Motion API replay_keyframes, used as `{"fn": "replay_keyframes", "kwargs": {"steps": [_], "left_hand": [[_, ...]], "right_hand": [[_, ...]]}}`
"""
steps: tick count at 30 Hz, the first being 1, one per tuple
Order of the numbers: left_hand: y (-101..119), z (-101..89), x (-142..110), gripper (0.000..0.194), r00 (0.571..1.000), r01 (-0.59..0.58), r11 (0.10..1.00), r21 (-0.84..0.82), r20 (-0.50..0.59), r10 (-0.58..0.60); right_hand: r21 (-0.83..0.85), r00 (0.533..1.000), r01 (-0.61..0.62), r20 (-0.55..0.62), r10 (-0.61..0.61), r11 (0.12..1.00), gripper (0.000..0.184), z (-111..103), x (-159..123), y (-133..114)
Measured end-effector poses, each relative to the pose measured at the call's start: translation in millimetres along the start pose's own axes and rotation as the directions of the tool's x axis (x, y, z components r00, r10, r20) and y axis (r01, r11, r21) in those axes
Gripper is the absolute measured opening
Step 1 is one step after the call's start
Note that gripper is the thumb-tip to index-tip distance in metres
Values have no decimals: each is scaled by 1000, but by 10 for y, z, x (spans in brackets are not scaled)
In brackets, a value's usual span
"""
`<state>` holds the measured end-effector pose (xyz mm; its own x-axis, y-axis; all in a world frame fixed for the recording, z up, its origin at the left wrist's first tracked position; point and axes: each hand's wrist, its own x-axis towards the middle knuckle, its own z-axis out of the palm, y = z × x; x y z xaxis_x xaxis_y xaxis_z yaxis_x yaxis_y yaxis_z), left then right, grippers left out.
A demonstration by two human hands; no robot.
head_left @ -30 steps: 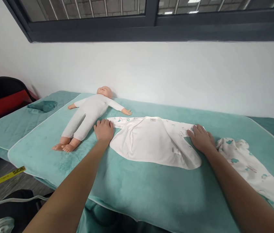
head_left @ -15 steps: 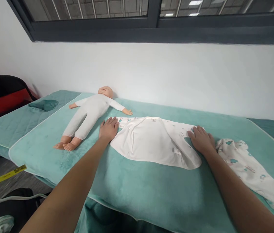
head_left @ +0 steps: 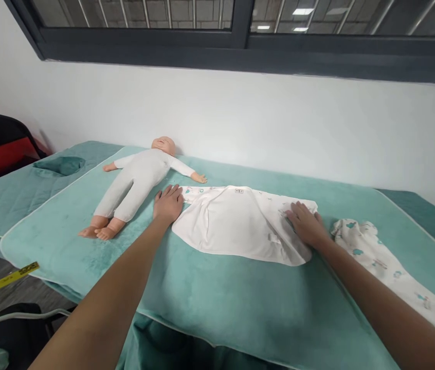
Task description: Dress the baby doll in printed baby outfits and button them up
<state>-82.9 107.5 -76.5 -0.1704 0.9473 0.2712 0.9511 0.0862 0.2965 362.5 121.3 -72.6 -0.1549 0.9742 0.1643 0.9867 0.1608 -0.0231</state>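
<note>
While both hands [head_left: 168,203] [head_left: 307,225] lie seemingly flat on the shirt [head_left: 233,223], doll [head_left: 146,169] and printed cloth [head_left: 381,262] flank it.

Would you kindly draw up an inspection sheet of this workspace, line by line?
Surface: teal cover, with slight creases.
Main things: white top, spread out; doll, lying face up to its left.
Clutter: printed garment at right, bunched at its upper end.
Hands: left hand at one sleeve's end; right hand flat on the top's other side.
Cables: pale cable, lower left.
Surroundings: white wall; dark window frame; yellow strip.
</note>
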Motion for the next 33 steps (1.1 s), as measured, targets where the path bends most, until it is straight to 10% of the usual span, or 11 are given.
{"fn": "replay_keyframes", "kwargs": {"steps": [11,18,26,33], "left_hand": [[14,-30,-14,41,1000,25,999,-22,-2,-25],[-32,-29,-17,40,997,56,996,-63,-40,-59],[-50,-14,21,34,993,81,990,-119,-79,-91],[-22,-55,-22,33,990,76,982,-171,-104,-94]], "right_hand": [[262,927,366,-16,-375,893,57,-408,-775,-1328],[392,834,499,26,-552,773,50,-303,-853,-2370],[677,806,402,58,-589,617,53,-248,-796,-2576],[904,940,-109,229,-252,412,27,-481,-653,-2507]]}}
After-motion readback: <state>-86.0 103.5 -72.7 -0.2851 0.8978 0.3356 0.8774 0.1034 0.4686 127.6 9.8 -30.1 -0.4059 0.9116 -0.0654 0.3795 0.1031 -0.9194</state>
